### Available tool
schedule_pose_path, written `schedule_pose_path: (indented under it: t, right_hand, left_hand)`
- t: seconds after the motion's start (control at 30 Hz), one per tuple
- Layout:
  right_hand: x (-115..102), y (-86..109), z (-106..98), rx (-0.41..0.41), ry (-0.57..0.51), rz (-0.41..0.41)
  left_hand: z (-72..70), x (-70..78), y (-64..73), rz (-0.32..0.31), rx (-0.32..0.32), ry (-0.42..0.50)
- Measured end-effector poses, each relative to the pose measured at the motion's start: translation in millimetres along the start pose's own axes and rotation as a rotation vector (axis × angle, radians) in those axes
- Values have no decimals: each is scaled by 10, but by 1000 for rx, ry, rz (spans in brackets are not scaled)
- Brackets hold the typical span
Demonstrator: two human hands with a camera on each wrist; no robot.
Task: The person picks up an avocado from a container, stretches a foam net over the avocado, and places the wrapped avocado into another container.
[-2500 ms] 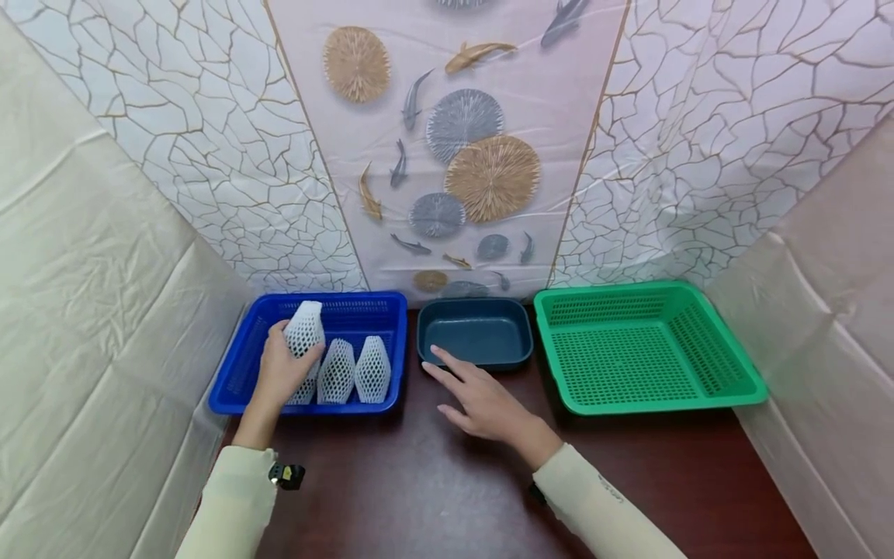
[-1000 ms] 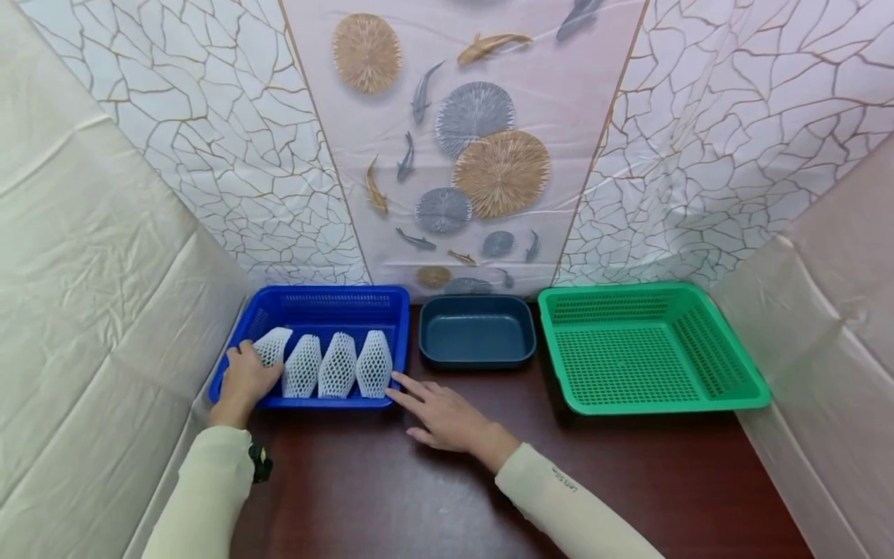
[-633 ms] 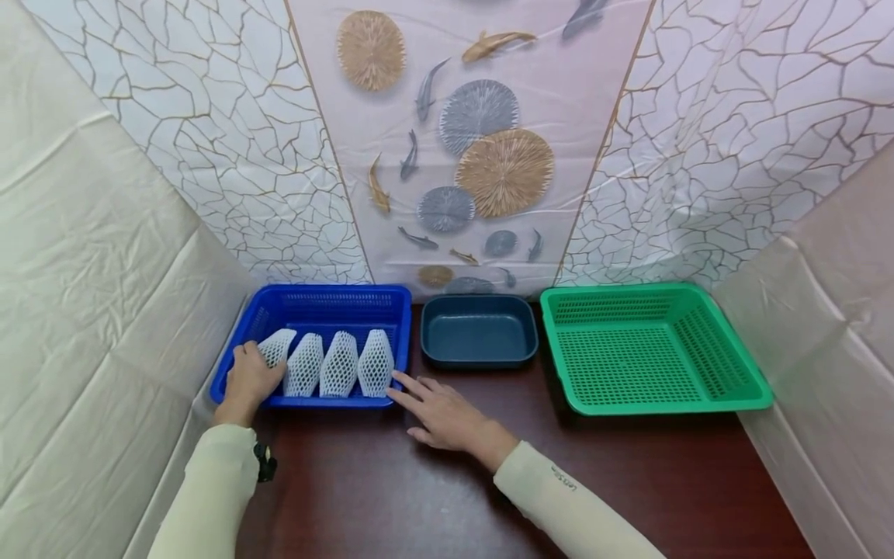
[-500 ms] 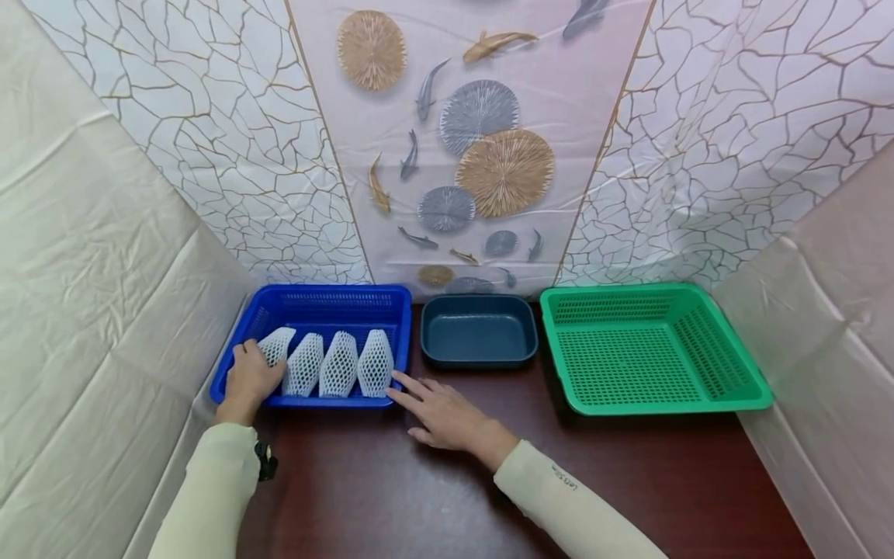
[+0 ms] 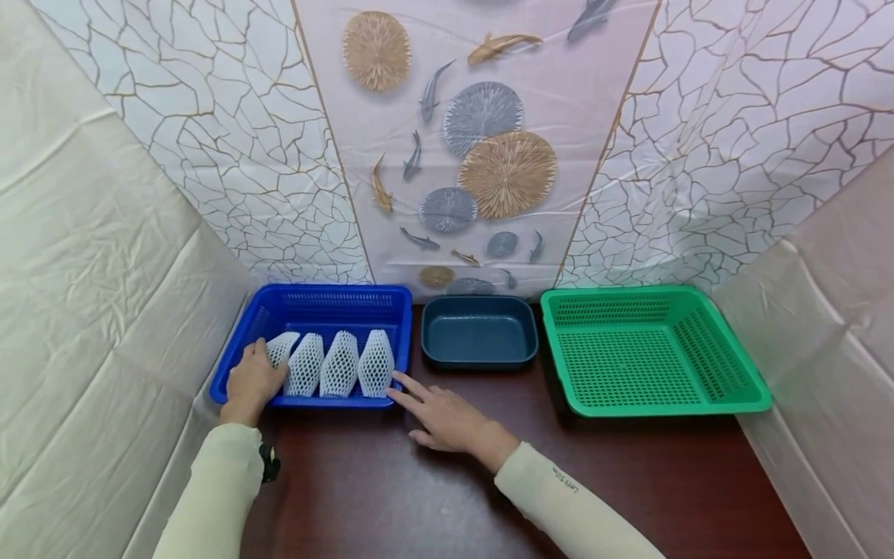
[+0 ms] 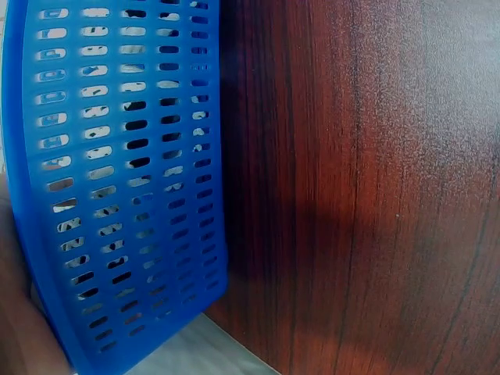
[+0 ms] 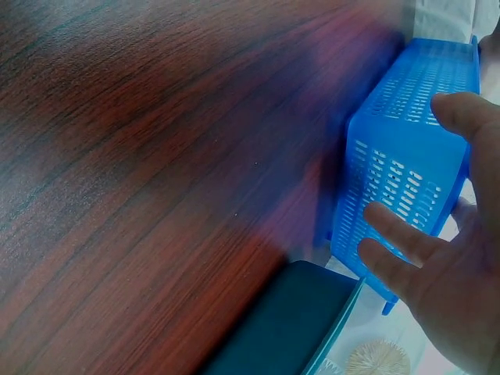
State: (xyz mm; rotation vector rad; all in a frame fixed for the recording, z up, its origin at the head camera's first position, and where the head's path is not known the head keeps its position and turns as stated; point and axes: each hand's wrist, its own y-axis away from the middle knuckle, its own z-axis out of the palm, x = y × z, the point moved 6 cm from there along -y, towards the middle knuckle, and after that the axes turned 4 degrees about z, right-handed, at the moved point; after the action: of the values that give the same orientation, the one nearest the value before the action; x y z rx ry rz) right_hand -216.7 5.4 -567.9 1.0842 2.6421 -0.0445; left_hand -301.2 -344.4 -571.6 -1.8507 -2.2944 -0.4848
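Note:
In the head view a blue plastic basket (image 5: 334, 290) stands at the left, with several white foam fruit nets lined up along its near side. My left hand (image 5: 253, 382) reaches over the near-left rim and grips the leftmost foam net (image 5: 282, 346), which leans right and is partly hidden by the fingers. Whether the nets hold anything cannot be made out. My right hand (image 5: 447, 418) has its fingers spread straight, with the fingertips at the basket's right front corner beside the rightmost foam net (image 5: 376, 363). The right wrist view shows this hand (image 7: 449, 289) over the basket wall (image 7: 406, 168).
A dark blue-green tray (image 5: 479, 340) sits between the blue basket and a green basket (image 5: 656, 407) at the right. All stand on a dark red-brown wooden table (image 5: 391, 497). Patterned cloth (image 5: 447, 256) hangs close behind them, and plain cloth panels bound both sides.
My left hand set a foam net in the row, moved to the leftmost one and has shifted it slightly right. My right hand moved left from near the tray to the basket corner.

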Motion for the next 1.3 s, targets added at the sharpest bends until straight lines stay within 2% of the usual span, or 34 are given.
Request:
schedule_pose_path:
  t: [0.27,0.47,0.57,0.7,0.83,1.07,1.3]
  right_hand:
    - [10,-7,6,4,0,3]
    - [7,-13,-11,7,4,-2]
    - [15,-9,-15,6,9,1]
    - [20,-5,-26,6,21,3]
    - [21,-1,-40,20,49,-11]
    - [20,-5,-27,41,79,-33]
    - [20,8,41,36,100,-27]
  left_hand:
    - [29,25,8,-4,-111,-69]
    - [-32,76,41,15,-132,-113]
    - [-70,117,44,18,-113,-145]
    - [-138,173,54,-14,-88,-193]
    - [-237,238,113,-29,-54,-195]
    - [-365,289,224,-14,54,-164]
    - [-399,288,302,33,102,-152]
